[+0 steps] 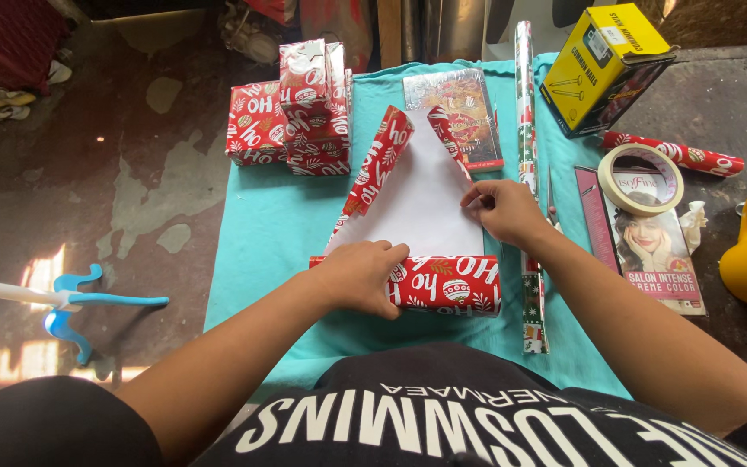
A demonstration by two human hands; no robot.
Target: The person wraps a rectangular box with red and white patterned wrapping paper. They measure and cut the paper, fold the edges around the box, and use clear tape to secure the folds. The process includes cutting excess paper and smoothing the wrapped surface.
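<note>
The half-wrapped box (443, 284) lies on the teal cloth (270, 233), long axis left-right. The left hand (358, 277) presses flat on it, fingers together. The right hand (501, 210) pinches the wrapping paper (417, 203) edge. The paper is judged light and creasable: grip at edges.

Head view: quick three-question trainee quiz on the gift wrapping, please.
1. True or false: the left hand presses on the partly wrapped box in red patterned paper.
2. What do the right hand's fingers pinch? A) the round roll of beige tape B) the edge of the white-backed sheet of wrapping paper C) the yellow cardboard box
3. What colour is the cloth under the paper?

Key: 1 true; 2 B; 3 teal.
</note>
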